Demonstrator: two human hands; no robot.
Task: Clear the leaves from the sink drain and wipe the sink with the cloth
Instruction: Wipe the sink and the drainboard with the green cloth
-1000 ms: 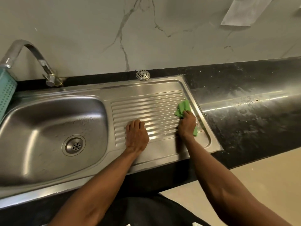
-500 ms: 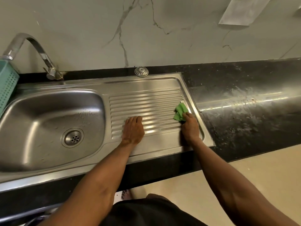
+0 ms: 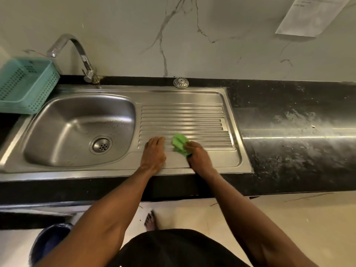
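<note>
The steel sink (image 3: 57,162) has a basin on the left with a round drain (image 3: 101,145); I see no leaves in the drain. The ribbed drainboard (image 3: 185,116) lies to the right of the basin. My right hand (image 3: 198,156) presses a crumpled green cloth (image 3: 179,142) onto the front part of the drainboard. My left hand (image 3: 154,154) rests flat on the drainboard just left of the cloth, fingers together, holding nothing.
A curved tap (image 3: 77,53) stands behind the basin. A teal perforated basket (image 3: 25,83) sits at the left edge. A loose metal strainer cap (image 3: 181,82) lies on the black counter (image 3: 298,120) behind the drainboard. A dark bin (image 3: 50,241) stands on the floor.
My right hand has slid the green cloth leftward along the drainboard, from its right edge to close beside my left hand. The view has pulled back and shifted right.
</note>
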